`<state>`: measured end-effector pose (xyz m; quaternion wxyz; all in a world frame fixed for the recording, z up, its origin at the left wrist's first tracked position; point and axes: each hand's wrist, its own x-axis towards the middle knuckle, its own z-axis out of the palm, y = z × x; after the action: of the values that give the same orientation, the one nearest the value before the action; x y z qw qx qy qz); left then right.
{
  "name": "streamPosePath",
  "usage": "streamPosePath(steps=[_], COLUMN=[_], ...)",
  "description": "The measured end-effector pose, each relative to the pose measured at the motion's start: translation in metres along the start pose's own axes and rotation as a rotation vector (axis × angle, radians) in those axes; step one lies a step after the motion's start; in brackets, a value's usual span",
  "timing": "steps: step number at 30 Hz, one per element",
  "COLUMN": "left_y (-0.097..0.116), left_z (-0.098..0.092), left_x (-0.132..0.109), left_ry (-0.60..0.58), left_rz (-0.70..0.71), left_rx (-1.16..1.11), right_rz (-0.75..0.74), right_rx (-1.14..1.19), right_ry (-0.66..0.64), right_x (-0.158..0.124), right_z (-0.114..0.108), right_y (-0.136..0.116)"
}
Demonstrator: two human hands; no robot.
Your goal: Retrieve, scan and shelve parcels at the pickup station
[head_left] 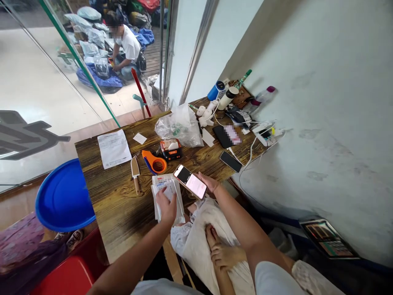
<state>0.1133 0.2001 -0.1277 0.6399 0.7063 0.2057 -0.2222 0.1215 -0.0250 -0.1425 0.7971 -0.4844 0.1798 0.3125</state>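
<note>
A lit smartphone [190, 181], its screen part dark and part white-pink, is held by my right hand [209, 182] along its right side. The fingers under the phone are hidden. My left hand [167, 205] is over thin white mailer packets [158, 189] with printed labels, stacked at the table's front edge. Its thumb and forefinger are apart, with nothing seen between them. Whether it touches the top packet, I cannot tell. Just beyond the packets lie an orange tape cutter [158, 165] and a black-and-orange device [170, 149].
On the wooden table [123, 213] are a tan-handled scraper-like tool [135, 174], a printed sheet [114, 148], a clear plastic bag [181, 129], and two more phones amid cables. Another person's hands [222, 254] rest below. A blue basin [64, 196] stands left; a person sits outside beyond the glass.
</note>
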Motion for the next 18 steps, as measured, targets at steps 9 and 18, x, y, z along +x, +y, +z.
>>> streamPosePath(steps=[9, 18], left_y=[-0.053, -0.003], left_z=[-0.028, -0.024], left_x=[0.017, 0.099], left_ry=[0.028, -0.063], left_rz=[0.206, 0.518], left_rx=[0.776, 0.562], right_rz=[-0.12, -0.173], right_rx=[0.09, 0.166], right_ry=[-0.211, -0.13], right_x=[-0.013, -0.022], right_z=[-0.003, -0.015], right_y=[0.007, 0.008])
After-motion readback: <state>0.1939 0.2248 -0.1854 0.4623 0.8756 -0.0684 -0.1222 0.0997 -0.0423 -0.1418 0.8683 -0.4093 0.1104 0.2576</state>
